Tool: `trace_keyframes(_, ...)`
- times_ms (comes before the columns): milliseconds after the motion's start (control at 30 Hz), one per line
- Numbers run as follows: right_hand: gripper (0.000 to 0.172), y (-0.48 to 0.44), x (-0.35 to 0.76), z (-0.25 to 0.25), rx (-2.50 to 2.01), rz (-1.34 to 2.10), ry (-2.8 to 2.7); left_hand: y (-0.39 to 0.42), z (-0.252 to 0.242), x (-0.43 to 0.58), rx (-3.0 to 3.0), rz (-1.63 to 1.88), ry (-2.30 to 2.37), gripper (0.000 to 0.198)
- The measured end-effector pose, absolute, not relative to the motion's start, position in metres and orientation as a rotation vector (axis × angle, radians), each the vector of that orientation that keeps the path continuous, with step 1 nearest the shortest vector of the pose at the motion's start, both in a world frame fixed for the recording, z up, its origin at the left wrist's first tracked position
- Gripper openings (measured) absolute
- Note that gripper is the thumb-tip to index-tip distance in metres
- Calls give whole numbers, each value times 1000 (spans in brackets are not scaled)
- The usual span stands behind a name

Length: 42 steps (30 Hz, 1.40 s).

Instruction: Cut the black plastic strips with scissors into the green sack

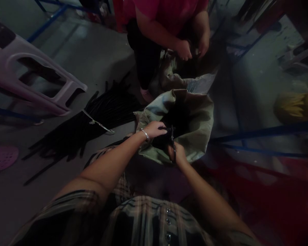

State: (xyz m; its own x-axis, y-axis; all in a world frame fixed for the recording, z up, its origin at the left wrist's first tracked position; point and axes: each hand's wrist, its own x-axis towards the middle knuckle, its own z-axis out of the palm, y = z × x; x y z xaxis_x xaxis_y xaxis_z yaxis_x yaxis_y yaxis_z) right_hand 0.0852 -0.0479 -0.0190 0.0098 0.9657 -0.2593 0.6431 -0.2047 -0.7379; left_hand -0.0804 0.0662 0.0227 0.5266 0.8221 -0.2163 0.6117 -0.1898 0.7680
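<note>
**Black bundle (164, 140) held at the mouth of a woven sack (196, 131)**

Nearest, a plaid button-front shirt (154, 218) fills the bottom of the view, and two bare forearms reach forward from it. The left hand (154, 130), with a metal bangle (145, 135) at its wrist, lies over the top of the bundle, its fingers (164, 130) curled down onto it. The right hand (179, 154) comes up from below, its fingers (175, 152) closed on the bundle's near edge, just beside a thin, dark curved piece (172, 143) too dim to identify. The bundle sits partly inside the sack's open mouth, its lower end lost in shadow.

Just beyond, a second sack (192, 82) touches the first. A co-worker in a pink shirt (164, 15) and black trousers (143, 58) stands behind it, with hands (183, 49) low over its mouth. To the left, a pile of long black strips (110, 109) lies on the concrete floor (100, 58), with a thin metal band (97, 121) across it. Farther left are a pale plastic stool (28, 73) on its side and a round pink plastic mat (1, 158). To the right, a blue metal frame (264, 133) runs past a yellow bundle (295, 106).
</note>
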Motion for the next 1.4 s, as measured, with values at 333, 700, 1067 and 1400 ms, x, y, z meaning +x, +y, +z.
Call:
trace_keyframes(333,25,-49,82,-17,-1864,1095,-1552,67,21,-80,1926,268,1194,29)
trace_keyframes(700,26,-43,84,-16,-1921,1238,-1571,66,23,-81,1686,347,1212,30)
trace_keyframes(1067,20,-46,81,-13,-1882,1147,-1792,61,20,-75,1630,326,1130,28)
trace_keyframes(1400,23,-47,81,-12,-1871,1094,-1725,63,18,-77,1701,311,1143,32)
